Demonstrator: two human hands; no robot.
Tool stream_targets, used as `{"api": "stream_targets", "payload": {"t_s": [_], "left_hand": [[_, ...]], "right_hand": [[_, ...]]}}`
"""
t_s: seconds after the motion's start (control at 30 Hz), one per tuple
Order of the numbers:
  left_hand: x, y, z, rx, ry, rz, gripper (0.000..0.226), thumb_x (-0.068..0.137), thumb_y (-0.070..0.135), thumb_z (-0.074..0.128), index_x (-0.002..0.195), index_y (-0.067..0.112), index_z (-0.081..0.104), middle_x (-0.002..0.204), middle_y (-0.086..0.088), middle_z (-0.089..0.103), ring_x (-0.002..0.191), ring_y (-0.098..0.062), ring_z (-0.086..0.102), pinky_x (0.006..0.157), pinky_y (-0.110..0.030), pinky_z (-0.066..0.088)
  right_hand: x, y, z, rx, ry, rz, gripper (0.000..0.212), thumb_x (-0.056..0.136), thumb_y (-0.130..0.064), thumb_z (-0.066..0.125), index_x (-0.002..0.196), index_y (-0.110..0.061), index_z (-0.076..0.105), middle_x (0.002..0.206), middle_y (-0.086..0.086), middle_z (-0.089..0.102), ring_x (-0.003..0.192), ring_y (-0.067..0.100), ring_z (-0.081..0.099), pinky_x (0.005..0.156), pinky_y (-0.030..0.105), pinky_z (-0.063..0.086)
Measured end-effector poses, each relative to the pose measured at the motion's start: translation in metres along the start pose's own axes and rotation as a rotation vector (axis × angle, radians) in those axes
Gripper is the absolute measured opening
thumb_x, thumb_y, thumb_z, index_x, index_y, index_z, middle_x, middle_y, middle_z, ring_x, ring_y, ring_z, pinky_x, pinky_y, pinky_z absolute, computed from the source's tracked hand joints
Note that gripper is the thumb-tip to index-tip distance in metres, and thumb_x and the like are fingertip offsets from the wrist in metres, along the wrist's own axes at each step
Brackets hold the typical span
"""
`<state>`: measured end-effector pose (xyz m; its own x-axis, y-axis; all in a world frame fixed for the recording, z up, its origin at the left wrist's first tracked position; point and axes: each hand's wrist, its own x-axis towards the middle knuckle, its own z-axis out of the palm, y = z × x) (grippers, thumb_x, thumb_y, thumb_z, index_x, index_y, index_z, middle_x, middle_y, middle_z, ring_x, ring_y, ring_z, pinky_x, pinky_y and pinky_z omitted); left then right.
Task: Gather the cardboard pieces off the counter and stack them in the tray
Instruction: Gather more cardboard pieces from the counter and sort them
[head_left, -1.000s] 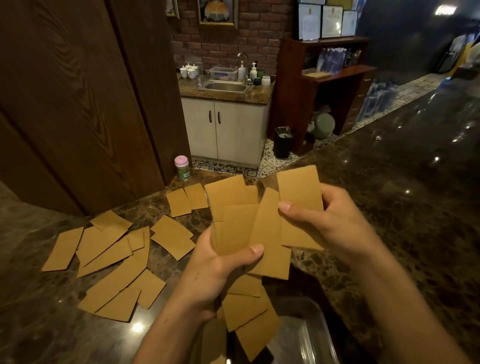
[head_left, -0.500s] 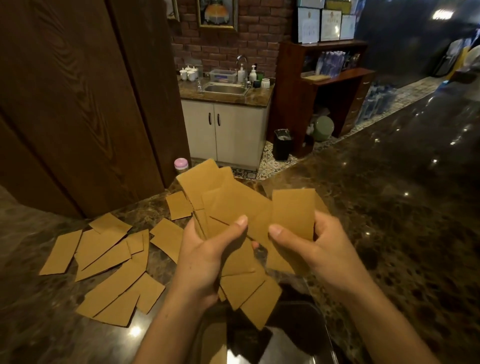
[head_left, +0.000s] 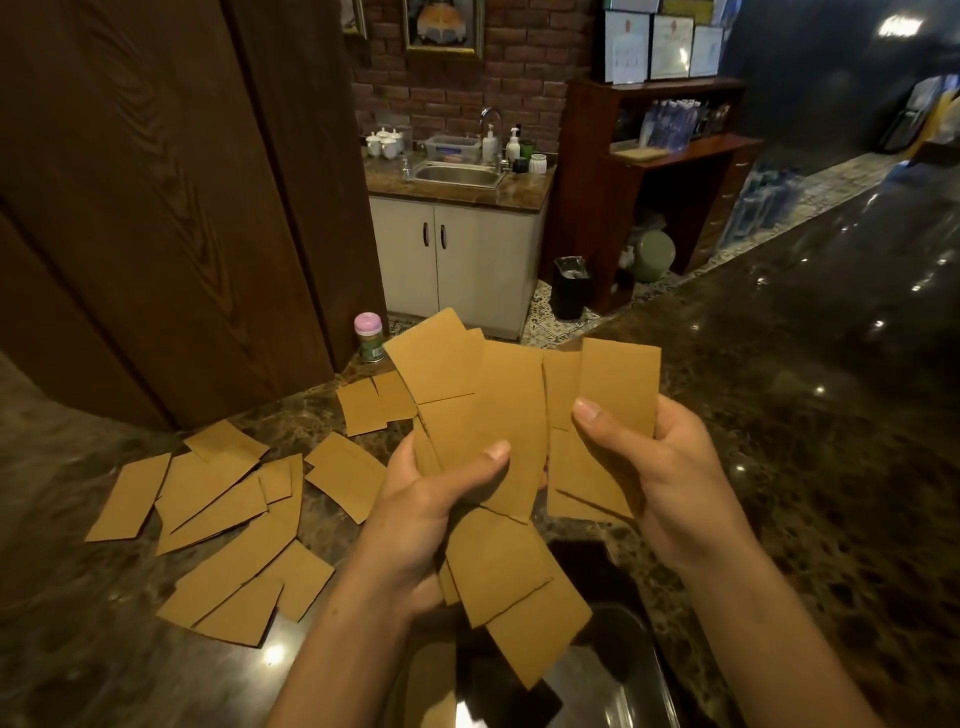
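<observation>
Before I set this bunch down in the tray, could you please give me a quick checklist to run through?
1. Left hand grips its share: ok.
2. Right hand pinches its share: ok.
3. Held pieces squared into one stack: not ok, fanned and skewed.
4. Tray directly below the hands: ok.
5. Counter emptied: not ok, loose pieces lie at left.
6. Tray's contents: cannot tell, reflections.

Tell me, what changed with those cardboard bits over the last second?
The left hand and right hand drew together, bunching the fanned cardboard pieces, then parted slightly. Both still grip them above the tray. The loose pieces on the counter stayed put.
</observation>
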<state>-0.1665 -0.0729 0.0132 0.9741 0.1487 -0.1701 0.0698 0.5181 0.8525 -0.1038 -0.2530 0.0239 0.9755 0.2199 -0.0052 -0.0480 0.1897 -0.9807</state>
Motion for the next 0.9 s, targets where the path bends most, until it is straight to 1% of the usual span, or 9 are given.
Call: {"api": "stream_targets", "payload": {"t_s": [0.17, 0.33, 0.47, 0.53, 0.6, 0.67, 0.77, 0.83, 0.9], "left_hand": [[0.0, -0.003, 0.003, -0.029, 0.042, 0.012, 0.055, 0.069, 0.002, 0.085, 0.116, 0.018, 0.062, 0.098, -0.01, 0.08, 0.089, -0.029, 0.078, 0.069, -0.04, 0.062], [0.0, -0.008, 0.006, 0.027, 0.074, 0.015, 0.045, 0.07, 0.02, 0.079, 0.113, 0.021, 0.065, 0.103, -0.007, 0.079, 0.097, -0.029, 0.076, 0.081, -0.045, 0.061], [-0.004, -0.01, 0.008, 0.077, 0.055, -0.041, 0.037, 0.076, 0.026, 0.077, 0.112, 0.022, 0.069, 0.103, -0.009, 0.08, 0.095, -0.031, 0.076, 0.083, -0.048, 0.061], [-0.005, -0.011, 0.009, 0.079, 0.046, -0.109, 0.031, 0.079, 0.036, 0.074, 0.106, 0.023, 0.071, 0.097, -0.013, 0.079, 0.082, -0.035, 0.075, 0.077, -0.046, 0.061], [-0.007, -0.008, 0.009, 0.077, -0.006, -0.178, 0.036, 0.084, 0.046, 0.069, 0.103, 0.015, 0.072, 0.087, -0.021, 0.074, 0.067, -0.032, 0.069, 0.066, -0.038, 0.058], [-0.007, -0.006, 0.007, 0.051, -0.056, -0.228, 0.046, 0.087, 0.052, 0.063, 0.097, 0.008, 0.076, 0.082, -0.025, 0.069, 0.062, -0.03, 0.066, 0.059, -0.033, 0.057], [-0.006, -0.003, 0.001, -0.039, -0.1, -0.288, 0.054, 0.082, 0.057, 0.062, 0.103, 0.01, 0.078, 0.089, -0.024, 0.07, 0.067, -0.031, 0.068, 0.062, -0.036, 0.06], [-0.007, -0.001, -0.002, -0.087, -0.106, -0.308, 0.065, 0.074, 0.059, 0.067, 0.119, 0.013, 0.073, 0.107, -0.024, 0.071, 0.082, -0.034, 0.069, 0.075, -0.043, 0.06], [-0.01, 0.002, -0.002, -0.128, -0.136, -0.281, 0.055, 0.074, 0.046, 0.071, 0.118, 0.013, 0.072, 0.104, -0.021, 0.074, 0.082, -0.033, 0.071, 0.071, -0.042, 0.061]], "right_hand": [[-0.014, 0.003, 0.006, 0.111, -0.106, 0.061, 0.033, 0.079, -0.016, 0.07, 0.112, -0.016, 0.07, 0.101, 0.004, 0.082, 0.089, 0.017, 0.079, 0.069, 0.028, 0.064], [-0.014, 0.003, 0.005, 0.021, -0.186, 0.064, 0.034, 0.083, -0.01, 0.072, 0.117, -0.004, 0.071, 0.106, 0.015, 0.08, 0.094, 0.027, 0.078, 0.073, 0.031, 0.065], [-0.01, 0.0, 0.002, 0.017, -0.182, 0.05, 0.035, 0.08, -0.011, 0.073, 0.114, -0.005, 0.072, 0.104, 0.014, 0.08, 0.091, 0.025, 0.079, 0.071, 0.029, 0.064], [-0.007, -0.003, 0.002, -0.056, -0.129, -0.09, 0.028, 0.082, -0.014, 0.073, 0.11, -0.011, 0.073, 0.101, 0.008, 0.081, 0.091, 0.022, 0.078, 0.071, 0.031, 0.064], [-0.005, -0.01, -0.003, -0.174, -0.111, -0.298, 0.023, 0.085, -0.013, 0.073, 0.107, -0.012, 0.074, 0.098, 0.007, 0.079, 0.091, 0.021, 0.077, 0.07, 0.033, 0.065], [-0.002, -0.018, -0.012, -0.37, -0.208, -0.576, 0.025, 0.088, -0.013, 0.077, 0.112, -0.006, 0.075, 0.101, 0.004, 0.078, 0.097, 0.02, 0.075, 0.078, 0.036, 0.064], [0.002, -0.021, -0.026, -0.758, -0.414, -0.899, 0.033, 0.09, -0.027, 0.074, 0.118, -0.01, 0.075, 0.119, 0.004, 0.073, 0.108, 0.025, 0.068, 0.087, 0.045, 0.057], [0.001, -0.021, -0.033, -1.002, -0.495, -1.002, 0.035, 0.09, -0.031, 0.074, 0.121, -0.017, 0.075, 0.126, 0.004, 0.071, 0.113, 0.023, 0.063, 0.088, 0.042, 0.056], [-0.002, -0.018, -0.037, -1.191, -0.535, -1.075, 0.037, 0.091, -0.03, 0.071, 0.126, -0.021, 0.074, 0.13, 0.003, 0.069, 0.118, 0.019, 0.057, 0.09, 0.037, 0.057]]}}
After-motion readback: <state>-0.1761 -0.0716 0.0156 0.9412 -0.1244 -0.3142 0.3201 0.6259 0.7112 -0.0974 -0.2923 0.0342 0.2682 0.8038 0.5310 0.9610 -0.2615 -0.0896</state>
